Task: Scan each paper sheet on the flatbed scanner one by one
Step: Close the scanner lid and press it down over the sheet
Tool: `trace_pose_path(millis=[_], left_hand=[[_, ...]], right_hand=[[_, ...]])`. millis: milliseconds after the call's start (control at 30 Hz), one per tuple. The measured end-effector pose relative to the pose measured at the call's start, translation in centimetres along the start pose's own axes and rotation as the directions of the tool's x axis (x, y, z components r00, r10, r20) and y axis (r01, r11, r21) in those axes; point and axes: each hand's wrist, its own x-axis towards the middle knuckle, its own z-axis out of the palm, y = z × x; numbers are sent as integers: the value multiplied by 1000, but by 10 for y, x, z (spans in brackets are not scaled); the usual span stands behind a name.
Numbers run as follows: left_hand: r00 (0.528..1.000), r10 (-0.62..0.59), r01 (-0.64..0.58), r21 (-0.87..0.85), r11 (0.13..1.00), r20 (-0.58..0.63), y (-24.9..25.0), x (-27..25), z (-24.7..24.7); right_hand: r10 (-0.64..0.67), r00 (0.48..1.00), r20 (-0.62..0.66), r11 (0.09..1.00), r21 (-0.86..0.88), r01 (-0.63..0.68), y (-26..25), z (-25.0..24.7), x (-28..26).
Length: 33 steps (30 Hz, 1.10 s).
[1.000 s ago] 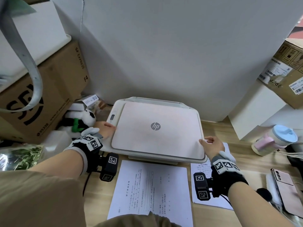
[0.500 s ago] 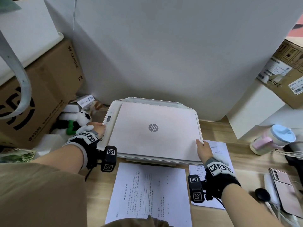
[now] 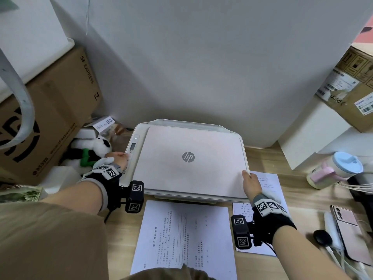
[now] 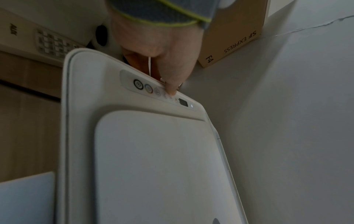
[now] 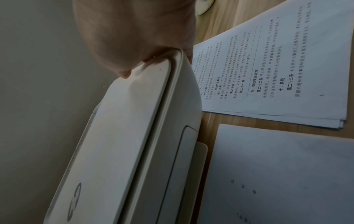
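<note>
The HP scanner (image 3: 189,158) sits on the wooden desk with its pink-white lid (image 5: 124,128) down. My left hand (image 3: 119,160) is at the scanner's left side, its thumb tip (image 4: 172,89) pressing on the row of buttons of the control panel (image 4: 145,87); its other fingers are hidden behind the edge. My right hand (image 3: 251,185) grips the lid's front right corner, with the thumb (image 5: 124,74) on top and the fingers hidden under the edge. One printed sheet (image 3: 185,239) lies in front of the scanner. A stack of printed sheets (image 5: 277,75) lies to its right.
A white wall stands close behind the scanner. Cardboard boxes (image 3: 50,122) and a panda plush (image 3: 90,152) crowd the left. At the right are white boxes (image 3: 312,134), a pink cup with a blue lid (image 3: 335,170), a phone (image 3: 351,233) and cables.
My left hand has slid from the lid's left edge out to the control panel. My right hand has shifted at the front right corner so its thumb lies on the lid.
</note>
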Motion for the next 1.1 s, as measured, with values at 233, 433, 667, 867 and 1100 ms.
trace_pose_path(millis=[233, 433, 667, 867, 1100], left_hand=[[988, 14, 5, 122, 993, -154, -16, -21, 8], [973, 94, -81, 69, 994, -213, -30, -40, 15], [966, 169, -156, 80, 985, -197, -47, -59, 13], [978, 125, -80, 254, 964, -167, -58, -69, 20], [967, 63, 12, 287, 958, -249, -59, -77, 30]], right_hand=[[-45, 995, -92, 998, 30, 48, 14, -6, -9], [-127, 982, -142, 984, 103, 142, 24, -9, -20], [-174, 971, -166, 966, 160, 201, 38, -7, -33], [-161, 969, -185, 969, 157, 191, 46, -4, -41], [-171, 964, -202, 976, 101, 194, 46, 0, -48]])
